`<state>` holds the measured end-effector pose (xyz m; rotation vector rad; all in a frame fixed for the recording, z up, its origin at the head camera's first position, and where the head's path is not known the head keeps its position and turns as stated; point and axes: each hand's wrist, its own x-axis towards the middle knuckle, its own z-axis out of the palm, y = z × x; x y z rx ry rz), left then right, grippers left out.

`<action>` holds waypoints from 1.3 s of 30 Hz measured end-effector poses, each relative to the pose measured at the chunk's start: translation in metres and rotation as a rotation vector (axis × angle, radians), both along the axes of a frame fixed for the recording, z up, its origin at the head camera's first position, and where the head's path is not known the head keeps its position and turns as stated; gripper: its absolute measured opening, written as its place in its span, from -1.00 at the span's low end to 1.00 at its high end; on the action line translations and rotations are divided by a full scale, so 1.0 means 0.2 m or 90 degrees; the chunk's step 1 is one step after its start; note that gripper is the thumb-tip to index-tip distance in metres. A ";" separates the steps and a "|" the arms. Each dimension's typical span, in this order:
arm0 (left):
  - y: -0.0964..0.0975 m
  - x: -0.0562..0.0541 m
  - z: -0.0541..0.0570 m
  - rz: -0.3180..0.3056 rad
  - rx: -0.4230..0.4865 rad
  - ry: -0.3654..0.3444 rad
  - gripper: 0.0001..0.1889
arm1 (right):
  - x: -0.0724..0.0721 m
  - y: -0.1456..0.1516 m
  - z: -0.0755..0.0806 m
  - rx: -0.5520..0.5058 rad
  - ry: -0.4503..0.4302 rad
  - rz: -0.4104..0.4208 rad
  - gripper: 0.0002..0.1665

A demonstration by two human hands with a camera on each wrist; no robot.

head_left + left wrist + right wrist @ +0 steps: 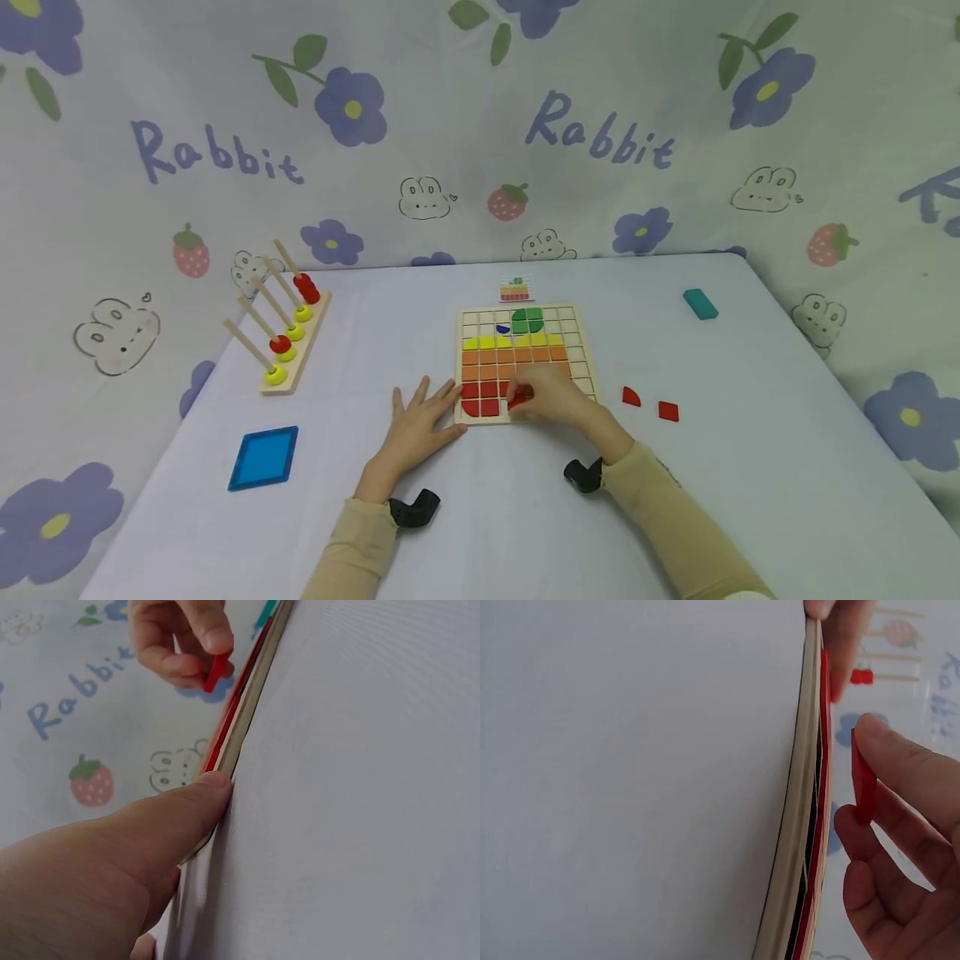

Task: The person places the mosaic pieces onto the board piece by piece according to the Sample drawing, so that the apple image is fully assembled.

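My right hand (553, 396) pinches a small red tile (864, 780) between thumb and fingertips, over the lower part of a wooden grid board (582, 354). In the right wrist view the tile is raised on edge, apart from the board. With fingers spread, my left hand (418, 429) rests at the board's lower left corner, its thumb (202, 791) against the near edge. Green, yellow, orange and red tiles fill rows of the grid, and a small blue piece (503, 329) lies near the top. My right hand hides part of the red rows.
Right of the board lie a red quarter-round tile (632, 397) and a red square tile (668, 411). A picture card (516, 289) lies behind the board. Farther out are a teal block (700, 304), a blue tray (262, 458) and a bead-peg stand (306, 354).
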<state>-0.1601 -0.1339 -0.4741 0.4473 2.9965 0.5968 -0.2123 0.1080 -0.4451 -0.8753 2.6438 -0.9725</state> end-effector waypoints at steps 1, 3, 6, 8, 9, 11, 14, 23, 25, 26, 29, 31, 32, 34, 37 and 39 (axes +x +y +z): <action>0.00 0.00 0.00 -0.002 0.000 -0.001 -0.30 | 0.00 -0.01 0.00 0.012 0.013 0.012 -0.82; 0.01 -0.01 0.00 -0.006 -0.004 0.003 -0.30 | 0.00 -0.03 0.00 0.040 0.046 0.036 -0.83; 0.02 -0.02 0.00 -0.008 -0.007 0.004 -0.30 | 0.00 -0.04 0.00 0.070 0.082 0.059 -0.83; 0.02 -0.02 0.01 -0.010 -0.008 0.006 -0.30 | -0.01 -0.05 0.00 0.087 0.098 0.060 -0.85; 0.02 -0.03 0.01 -0.011 -0.009 0.006 -0.30 | -0.01 -0.05 0.00 0.094 0.104 0.061 -0.86; 0.03 -0.03 0.01 -0.014 -0.011 0.007 -0.30 | -0.01 -0.05 0.01 0.105 0.108 0.060 -0.89; 0.03 -0.03 0.01 -0.017 -0.011 0.007 -0.30 | -0.01 -0.04 0.02 0.121 0.102 0.058 -0.94; 0.05 -0.05 0.00 -0.017 -0.012 0.011 -0.31 | 0.00 -0.02 0.05 0.183 0.138 0.056 -0.94; 0.05 -0.05 0.00 -0.015 -0.011 0.009 -0.31 | 0.01 -0.01 0.06 0.167 0.125 0.056 -0.93; 0.05 -0.05 0.00 -0.015 -0.009 0.006 -0.30 | 0.01 0.00 0.05 0.156 0.111 0.050 -0.92; 0.05 -0.04 -0.01 -0.012 -0.007 -0.002 -0.30 | 0.02 0.06 0.05 0.098 0.045 0.008 -0.87; 0.05 -0.04 -0.01 -0.011 -0.004 -0.001 -0.30 | 0.03 0.11 0.06 0.050 0.010 -0.037 -0.85; 0.05 -0.04 -0.01 -0.011 -0.005 -0.001 -0.30 | 0.03 0.15 0.05 0.025 -0.002 -0.058 -0.85; 0.04 -0.03 -0.02 -0.009 -0.007 0.001 -0.29 | 0.04 0.22 0.06 -0.022 -0.020 -0.093 -0.81; 0.03 -0.02 -0.01 -0.003 -0.014 0.001 -0.28 | 0.05 0.34 0.06 -0.079 -0.037 -0.136 -0.77; 0.01 -0.02 -0.01 0.001 -0.014 -0.002 -0.28 | 0.06 0.42 0.05 -0.100 -0.035 -0.162 -0.74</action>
